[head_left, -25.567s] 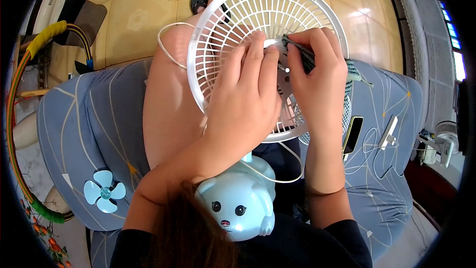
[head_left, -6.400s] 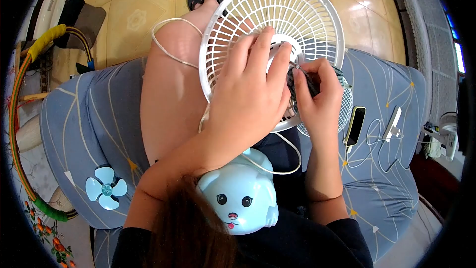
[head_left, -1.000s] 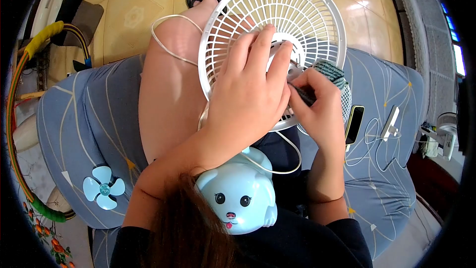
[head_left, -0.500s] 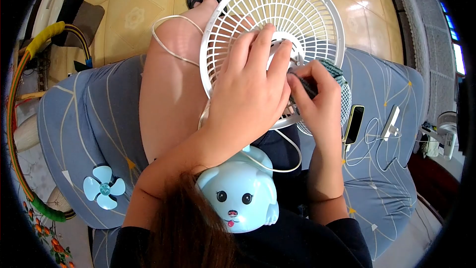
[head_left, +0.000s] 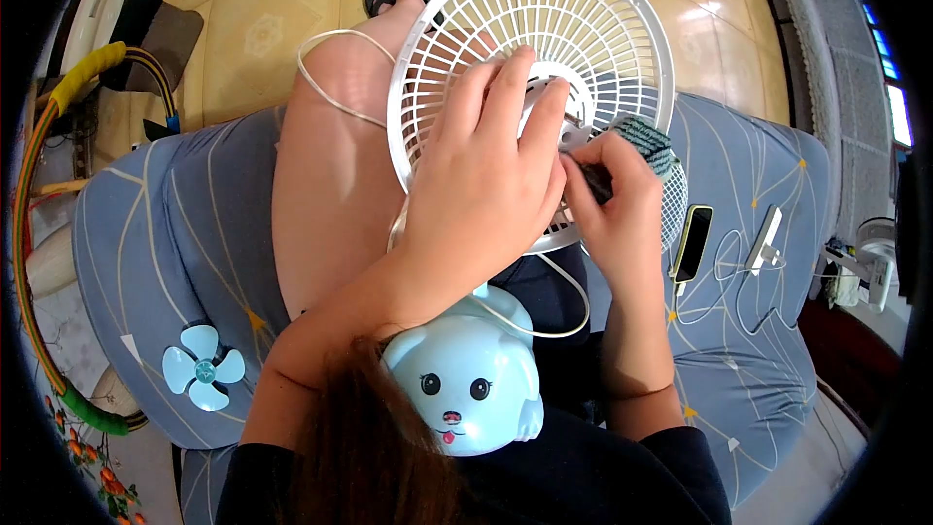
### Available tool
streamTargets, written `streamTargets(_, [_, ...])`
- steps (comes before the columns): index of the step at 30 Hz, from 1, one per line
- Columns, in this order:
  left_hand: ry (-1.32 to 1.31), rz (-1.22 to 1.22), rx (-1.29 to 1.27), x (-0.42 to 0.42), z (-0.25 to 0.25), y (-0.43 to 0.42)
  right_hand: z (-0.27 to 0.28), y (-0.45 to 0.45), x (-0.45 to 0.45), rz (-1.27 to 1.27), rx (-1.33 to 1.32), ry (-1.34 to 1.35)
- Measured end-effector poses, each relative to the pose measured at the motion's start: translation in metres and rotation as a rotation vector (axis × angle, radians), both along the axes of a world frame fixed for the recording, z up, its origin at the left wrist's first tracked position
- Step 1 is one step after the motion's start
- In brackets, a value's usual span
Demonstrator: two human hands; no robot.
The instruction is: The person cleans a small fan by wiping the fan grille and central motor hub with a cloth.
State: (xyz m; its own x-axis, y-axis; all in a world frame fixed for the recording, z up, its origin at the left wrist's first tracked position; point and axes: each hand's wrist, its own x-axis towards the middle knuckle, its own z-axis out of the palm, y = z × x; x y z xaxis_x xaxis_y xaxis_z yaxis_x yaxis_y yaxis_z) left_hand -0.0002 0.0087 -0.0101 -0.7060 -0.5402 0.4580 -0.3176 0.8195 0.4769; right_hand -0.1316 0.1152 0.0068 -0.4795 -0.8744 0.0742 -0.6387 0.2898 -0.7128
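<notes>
A white fan guard (head_left: 667, 58) with radiating ribs rests on my lap, its inner side facing up. My left hand (head_left: 476, 175) lies across the guard with fingers stretched toward the central hub (head_left: 580, 92). Just right of the hub, my right hand (head_left: 622, 199) pinches a dark green striped cloth (head_left: 643, 141); its lower end is hidden by my fingers. The fan's light blue puppy-shaped base (head_left: 471, 403) leans against my body below my hands. Behind my right hand, part of a second white mesh guard (head_left: 674, 214) shows.
Light blue fan blades (head_left: 203, 368) lie on the grey patterned sofa cover (head_left: 136, 262) at left. On the right sit a phone (head_left: 693, 245) and a white power strip (head_left: 765, 239) with cables. A white cord (head_left: 573, 316) loops below the guard. A striped hoop (head_left: 34, 204) stands far left.
My right hand has shifted slightly at the hub, and more of the striped cloth shows above it. The guard and the puppy-shaped base have moved slightly left. My left hand stays nearly in place.
</notes>
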Motion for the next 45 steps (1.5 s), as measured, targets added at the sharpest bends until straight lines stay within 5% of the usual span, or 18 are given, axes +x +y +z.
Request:
streamTargets(7, [-0.006, 0.001, 0.005, 0.001, 0.001, 0.000, 0.003, 0.009, -0.005, 0.289, 0.047, 0.066])
streamTargets(19, [-0.018, 0.004, -0.019, -0.001, 0.001, -0.001, -0.010, -0.013, -0.005, -0.103, -0.086, -0.091])
streamTargets(34, [-0.011, 0.003, -0.015, 0.000, 0.000, -0.001, 0.004, 0.008, -0.003, 0.303, 0.071, 0.047])
streamTargets(45, [0.003, 0.007, -0.025, -0.002, 0.000, 0.000, -0.006, 0.000, -0.008, 0.098, 0.005, -0.086])
